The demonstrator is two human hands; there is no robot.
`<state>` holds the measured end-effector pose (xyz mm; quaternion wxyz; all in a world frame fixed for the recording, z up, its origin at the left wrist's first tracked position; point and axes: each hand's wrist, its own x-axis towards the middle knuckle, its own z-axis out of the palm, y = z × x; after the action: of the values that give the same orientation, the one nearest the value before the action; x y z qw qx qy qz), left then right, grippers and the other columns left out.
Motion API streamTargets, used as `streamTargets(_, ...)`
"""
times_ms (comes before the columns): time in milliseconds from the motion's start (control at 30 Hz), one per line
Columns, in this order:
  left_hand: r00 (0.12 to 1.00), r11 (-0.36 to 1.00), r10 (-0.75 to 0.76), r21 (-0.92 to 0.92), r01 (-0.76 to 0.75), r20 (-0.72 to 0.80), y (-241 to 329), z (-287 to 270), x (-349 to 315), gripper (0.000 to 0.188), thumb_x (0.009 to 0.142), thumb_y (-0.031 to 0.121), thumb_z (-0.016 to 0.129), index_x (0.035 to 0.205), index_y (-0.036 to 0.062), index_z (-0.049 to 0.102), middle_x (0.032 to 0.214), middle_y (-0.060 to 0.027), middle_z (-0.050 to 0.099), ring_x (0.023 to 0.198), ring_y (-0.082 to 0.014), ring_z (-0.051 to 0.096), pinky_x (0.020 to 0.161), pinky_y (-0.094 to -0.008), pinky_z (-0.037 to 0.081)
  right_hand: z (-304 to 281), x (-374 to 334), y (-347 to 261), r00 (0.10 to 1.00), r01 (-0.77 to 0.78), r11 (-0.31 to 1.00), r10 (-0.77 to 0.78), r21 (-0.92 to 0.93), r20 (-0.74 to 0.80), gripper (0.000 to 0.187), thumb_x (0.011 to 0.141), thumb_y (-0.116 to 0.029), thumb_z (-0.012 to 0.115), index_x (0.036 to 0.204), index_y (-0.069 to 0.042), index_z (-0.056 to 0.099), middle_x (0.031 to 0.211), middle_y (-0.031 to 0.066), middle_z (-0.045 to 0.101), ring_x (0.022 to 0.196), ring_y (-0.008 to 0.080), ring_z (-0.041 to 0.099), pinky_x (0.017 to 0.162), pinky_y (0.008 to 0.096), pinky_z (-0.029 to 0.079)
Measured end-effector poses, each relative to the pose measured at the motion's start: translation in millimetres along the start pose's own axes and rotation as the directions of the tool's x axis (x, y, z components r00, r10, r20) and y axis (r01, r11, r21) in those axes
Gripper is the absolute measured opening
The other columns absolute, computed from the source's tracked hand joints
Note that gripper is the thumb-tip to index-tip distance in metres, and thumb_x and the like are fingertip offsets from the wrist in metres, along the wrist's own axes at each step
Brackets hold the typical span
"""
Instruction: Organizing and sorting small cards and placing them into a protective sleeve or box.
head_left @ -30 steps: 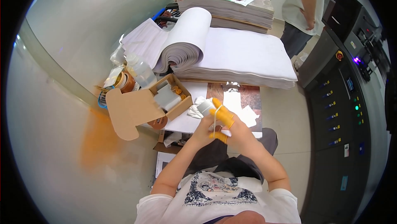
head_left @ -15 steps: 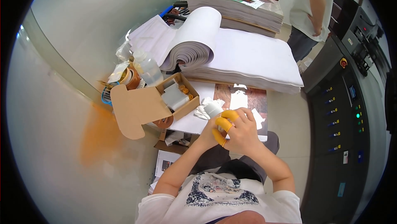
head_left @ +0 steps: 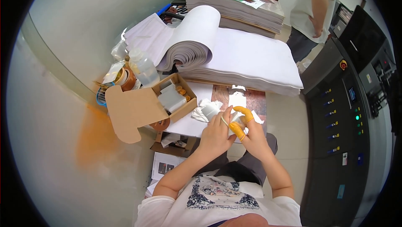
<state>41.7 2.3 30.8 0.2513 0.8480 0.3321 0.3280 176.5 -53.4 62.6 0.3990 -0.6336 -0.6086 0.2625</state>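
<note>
My hands meet over the near edge of the table. My left hand [head_left: 215, 132] has its fingers curled round a pale cylindrical container [head_left: 209, 111], whose end sticks out beyond the knuckles. A thin pale-yellow band circles one of its fingers. On my right hand [head_left: 253, 137], the thumb and forefinger wear yellow finger cots [head_left: 237, 130]. These two bend toward the left fingers around a small translucent whitish thing that I cannot make out. A crumpled white cloth [head_left: 201, 111] lies beside the container's end. White paper pieces [head_left: 238, 99] lie beyond the hands.
An open cardboard box [head_left: 184, 105] holds grey packets and small amber-capped items. A translucent plastic bottle [head_left: 143, 67] stands behind it. A stack of large white sheets [head_left: 255, 55], partly rolled, fills the table's far side. A dark machine cabinet [head_left: 335, 143] stands right; a person [head_left: 312, 13] stands behind.
My right hand has drawn back to the right, and its yellow-covered thumb and forefinger have spread apart. My left hand's fingers now show more fully. The whole view has shifted slightly.
</note>
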Motion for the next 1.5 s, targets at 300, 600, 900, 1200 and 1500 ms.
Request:
streamTargets(300, 0.979, 0.41, -0.122, -0.89, 0.201, 0.165, -19.7, -21.7, -9.6, 0.04, 0.086, 0.007, 0.058, 0.125, 0.0002, 0.052, 0.126, -0.01, 0.049, 0.118, -0.0172, 0.044, 0.098, -0.0299, 0.035, 0.1, 2.0, 11.4, 0.996, -0.079, 0.785, 0.089, 0.615, 0.015, 0.041, 0.089, -0.013, 0.059, 0.126, -0.006, 0.042, 0.095, 0.0012, 0.058, 0.081, 0.0062, 0.056, 0.066, 0.0206, 0.047)
streamTargets(600, 0.889, -0.076, -0.264, -0.927, 0.369, 0.375, -53.4, -18.2, -20.2, 0.021, 0.087, 0.012, 0.057, 0.101, -0.0035, 0.064, 0.096, -0.0111, 0.066, 0.09, -0.0159, 0.062, 0.084, -0.0283, 0.048, -0.2, -2.8, 19.1, 0.996, -0.084, 0.698, 0.03, 0.711, 0.087, 0.043, 0.089, -0.011, 0.058, 0.128, -0.005, 0.04, 0.103, 0.0035, 0.057, 0.091, 0.0095, 0.056, 0.079, 0.0238, 0.046)
streamTargets(900, 0.841, -0.552, 0.036, -0.691, 0.467, 0.54, -17.7, -15.8, -9.3, 0.055, 0.096, 0.042, 0.029, 0.135, 0.0036, 0.032, 0.134, -0.0185, 0.041, 0.121, -0.0299, 0.045, 0.099, -0.0591, 0.034, -12.6, 8.5, 2.5, 0.989, -0.043, 0.965, 0.006, 0.258, 0.145, 0.042, 0.083, -0.011, 0.064, 0.121, -0.004, 0.049, 0.116, 0.0142, 0.05, 0.1, 0.0231, 0.055, 0.08, 0.0348, 0.047)
streamTargets(1200, 0.814, -0.455, -0.041, -0.736, 0.502, 0.58, -23.6, -5.1, -11.7, 0.056, 0.097, 0.045, 0.023, 0.138, 0.0078, 0.028, 0.136, -0.0144, 0.04, 0.122, -0.0317, 0.043, 0.101, -0.0518, 0.035, -0.6, -3.1, -10.0, 0.918, 0.313, 0.889, -0.373, -0.336, -0.133, 0.049, 0.067, -0.022, 0.076, 0.109, -0.006, 0.057, 0.11, 0.0113, 0.051, 0.106, 0.0333, 0.044, 0.087, 0.0397, 0.039)
streamTargets(1500, 0.838, -0.459, -0.077, -0.766, 0.451, 0.54, -7.3, -7.8, -5.0, 0.06, 0.096, 0.048, 0.021, 0.136, 0.0048, 0.033, 0.14, -0.0131, 0.037, 0.123, -0.0265, 0.041, 0.102, -0.046, 0.031, 6.2, -8.0, -8.1, 0.959, 0.281, 0.935, -0.283, -0.215, 0.025, 0.046, 0.066, -0.016, 0.078, 0.106, -0.004, 0.058, 0.104, 0.009, 0.055, 0.089, 0.0215, 0.06, 0.073, 0.0289, 0.053)
